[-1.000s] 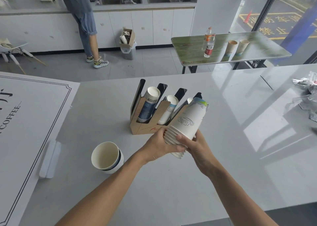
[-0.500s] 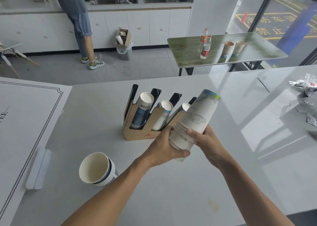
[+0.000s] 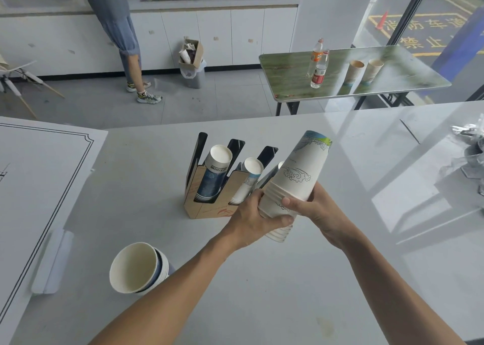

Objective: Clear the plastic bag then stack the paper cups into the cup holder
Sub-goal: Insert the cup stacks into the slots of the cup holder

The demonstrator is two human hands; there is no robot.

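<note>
Both hands hold one upside-down stack of white paper cups (image 3: 298, 177) over the grey counter, its base pointing up and to the right. My left hand (image 3: 251, 219) wraps the rims from the left; my right hand (image 3: 314, 208) grips them from the right. Just behind stands the cardboard cup holder (image 3: 201, 208) with black dividers, with a blue-printed stack (image 3: 213, 177) in its left slot and a white stack (image 3: 248, 179) in the middle one. The right slot is mostly hidden by the held cups. Another stack of cups (image 3: 136, 268) lies on its side near my left forearm.
Crumpled clear plastic bags (image 3: 471, 156) lie at the counter's right edge. A white printed board (image 3: 34, 187) covers the counter's left side. Beyond the counter are a green table (image 3: 353, 75) with bottles and two cups, a bin (image 3: 192, 70), and a person at the sink counter.
The held stack has been lifted and tilted more upright, its base swinging up to the right. Both hands keep their grip on it.
</note>
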